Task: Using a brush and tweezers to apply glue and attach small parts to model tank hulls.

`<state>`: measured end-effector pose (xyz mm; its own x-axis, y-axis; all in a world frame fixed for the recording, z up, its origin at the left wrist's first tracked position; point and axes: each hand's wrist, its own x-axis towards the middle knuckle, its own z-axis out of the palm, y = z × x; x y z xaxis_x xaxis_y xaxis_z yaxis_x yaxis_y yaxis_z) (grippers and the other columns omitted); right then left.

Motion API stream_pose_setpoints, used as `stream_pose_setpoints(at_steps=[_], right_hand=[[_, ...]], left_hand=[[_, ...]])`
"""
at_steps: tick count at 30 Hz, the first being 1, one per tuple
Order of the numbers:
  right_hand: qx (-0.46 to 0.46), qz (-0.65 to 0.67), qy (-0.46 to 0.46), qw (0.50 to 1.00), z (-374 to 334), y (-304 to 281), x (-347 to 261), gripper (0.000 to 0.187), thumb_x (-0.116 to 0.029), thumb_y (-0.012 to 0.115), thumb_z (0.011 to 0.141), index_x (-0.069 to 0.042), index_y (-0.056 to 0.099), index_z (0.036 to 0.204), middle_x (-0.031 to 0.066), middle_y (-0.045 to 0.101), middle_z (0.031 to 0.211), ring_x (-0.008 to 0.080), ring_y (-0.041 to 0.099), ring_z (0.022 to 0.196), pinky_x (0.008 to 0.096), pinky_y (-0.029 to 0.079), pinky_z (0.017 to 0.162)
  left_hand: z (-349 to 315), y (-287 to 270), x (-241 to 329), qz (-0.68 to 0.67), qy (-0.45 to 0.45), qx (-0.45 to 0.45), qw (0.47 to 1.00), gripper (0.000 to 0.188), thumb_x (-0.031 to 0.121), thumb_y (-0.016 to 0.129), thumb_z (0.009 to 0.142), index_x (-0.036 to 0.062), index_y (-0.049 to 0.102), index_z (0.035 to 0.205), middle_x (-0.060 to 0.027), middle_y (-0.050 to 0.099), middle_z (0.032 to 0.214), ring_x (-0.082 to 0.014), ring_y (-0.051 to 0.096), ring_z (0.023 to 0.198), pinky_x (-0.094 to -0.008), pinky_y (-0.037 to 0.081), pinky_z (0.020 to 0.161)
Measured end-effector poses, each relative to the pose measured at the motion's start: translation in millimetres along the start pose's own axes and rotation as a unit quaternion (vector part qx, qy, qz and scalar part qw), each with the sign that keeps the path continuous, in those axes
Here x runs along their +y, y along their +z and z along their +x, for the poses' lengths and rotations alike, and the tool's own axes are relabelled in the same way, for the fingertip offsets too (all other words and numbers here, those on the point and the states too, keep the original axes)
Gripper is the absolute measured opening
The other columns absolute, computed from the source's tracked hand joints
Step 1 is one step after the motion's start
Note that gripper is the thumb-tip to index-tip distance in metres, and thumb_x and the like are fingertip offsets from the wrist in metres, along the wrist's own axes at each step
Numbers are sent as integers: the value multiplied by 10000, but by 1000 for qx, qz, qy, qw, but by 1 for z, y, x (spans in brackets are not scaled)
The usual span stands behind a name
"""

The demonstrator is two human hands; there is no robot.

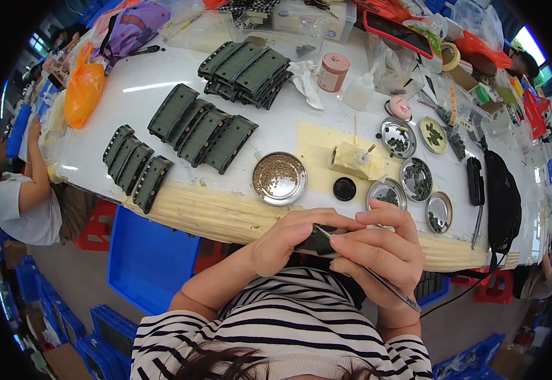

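My left hand (274, 246) is closed around a small dark green curved piece (316, 243) in front of my chest, at the table's near edge. My right hand (387, 250) grips metal tweezers (382, 283), their tip touching or very close to that piece. Just beyond the hands stand a round tin (305, 180) of tiny copper-coloured bits and a tin (404, 201) of small green parts, partly hidden by my right fingers. Between them lie a black round cap (344, 189) and a yellow wrapped block (352, 161) with a stick standing in it.
Rows of ribbed dark green strips (203, 136) lie left, with a stack (245, 69) behind. More tins of green parts (416, 179) stand right, near a black pouch (502, 196). A pink jar (333, 71) and white squeeze bottle (359, 93) stand farther back. A blue bin (152, 263) sits below.
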<state>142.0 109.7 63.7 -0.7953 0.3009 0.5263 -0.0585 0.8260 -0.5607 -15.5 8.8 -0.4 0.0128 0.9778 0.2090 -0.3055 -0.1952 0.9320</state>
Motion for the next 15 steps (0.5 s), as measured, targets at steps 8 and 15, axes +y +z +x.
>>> stream_pose_setpoints(at_steps=[8,15], right_hand=[[1,3,-12,1000,0,3,5,256,-222,793,677,-113,741,902,11,678,816,229,581,948,459,432,987],[181,144,2,973,-6,-8,18,227,-280,743,787,-84,682,884,25,630,782,197,549,870,407,452,926]], left_hand=[[-2,2,-6,-23,4,10,1000,652,394,309,873,-108,532,1225,-231,583,1185,-306,551,1081,-361,372,983],[0,-1,9,-64,-62,42,995,764,532,375,827,-68,534,1271,-81,549,946,-169,557,924,-291,424,891]])
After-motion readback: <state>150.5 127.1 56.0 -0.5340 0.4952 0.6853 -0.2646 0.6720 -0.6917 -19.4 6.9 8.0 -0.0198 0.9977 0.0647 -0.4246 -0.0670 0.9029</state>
